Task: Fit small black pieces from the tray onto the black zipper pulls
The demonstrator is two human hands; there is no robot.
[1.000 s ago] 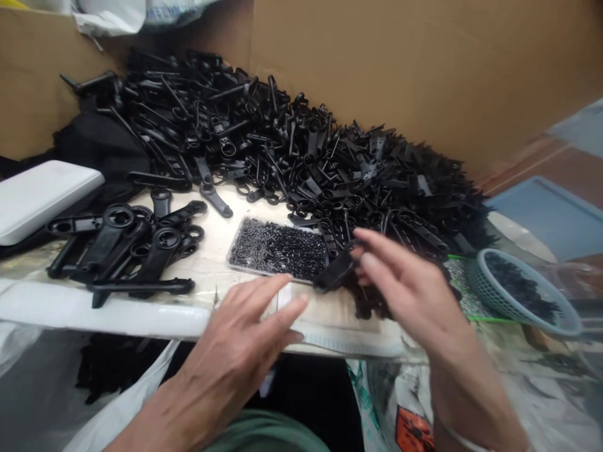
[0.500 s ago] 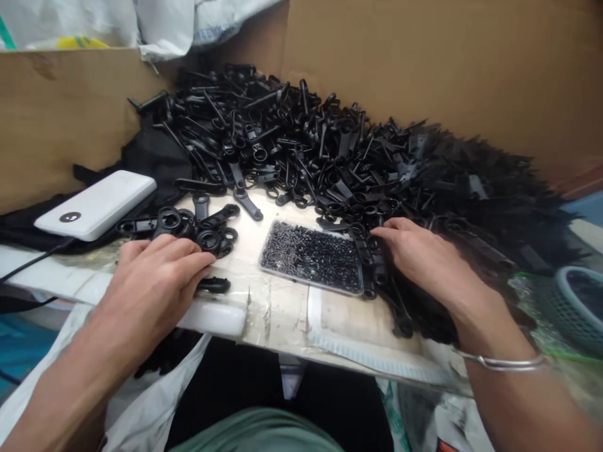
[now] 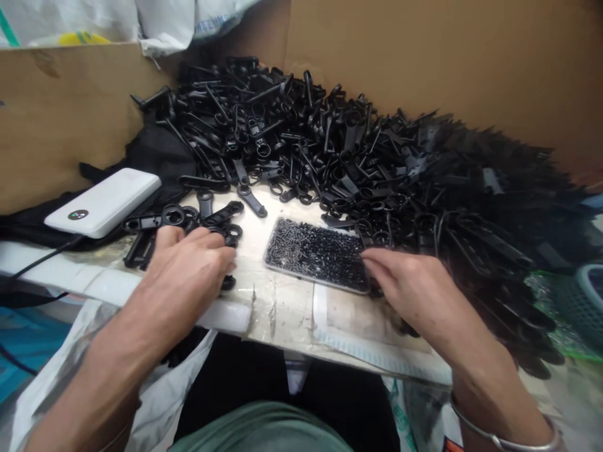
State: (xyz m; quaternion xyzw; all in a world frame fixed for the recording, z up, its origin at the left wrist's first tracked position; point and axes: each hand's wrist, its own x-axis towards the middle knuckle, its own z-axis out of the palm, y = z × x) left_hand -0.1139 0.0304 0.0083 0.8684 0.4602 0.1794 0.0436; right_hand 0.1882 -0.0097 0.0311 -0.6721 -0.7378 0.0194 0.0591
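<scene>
A shallow clear tray (image 3: 316, 254) full of tiny black pieces lies in the middle of the worktop. At its right edge is my right hand (image 3: 407, 276), thumb and fingers pinched together; whatever they hold is hidden. My left hand (image 3: 191, 267) is curled, knuckles up, at the front of a small group of black plastic ringed arms (image 3: 221, 215). Its fingertips are turned away, so I cannot make out what is in them. A large heap of similar black arms (image 3: 301, 135) rises behind the tray and spreads to the right.
To the left a white power bank (image 3: 106, 201) with a cable rests on black cloth. Cardboard walls (image 3: 424, 56) stand behind the heap. A grey-green plastic basket (image 3: 577, 307) is at the far right. White foam (image 3: 230, 316) lines the front left edge.
My right hand has moved left from the black arms to the tray's right edge. My left hand has shifted slightly right and its fingers are more curled. The view has shifted a little.
</scene>
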